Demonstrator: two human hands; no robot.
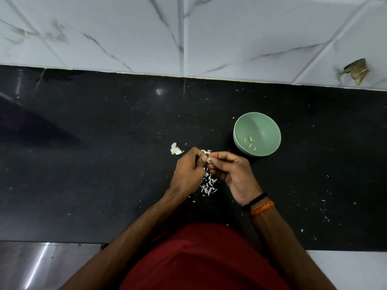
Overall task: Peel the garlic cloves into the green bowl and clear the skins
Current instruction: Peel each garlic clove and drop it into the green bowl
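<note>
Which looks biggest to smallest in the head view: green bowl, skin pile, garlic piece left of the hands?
1. green bowl
2. skin pile
3. garlic piece

Bowl is clearly largest; pile is loose, so its extent is approximate.

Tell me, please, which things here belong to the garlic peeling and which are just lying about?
Job: clove pinched between left hand and right hand; green bowl with peeled cloves; skins; garlic piece.
Lying about: brown scrap on the wall tile.

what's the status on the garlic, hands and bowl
Left hand and right hand both pinch one garlic clove. Green bowl holds four peeled cloves. Skins piled under hands, nothing blocking.
</note>
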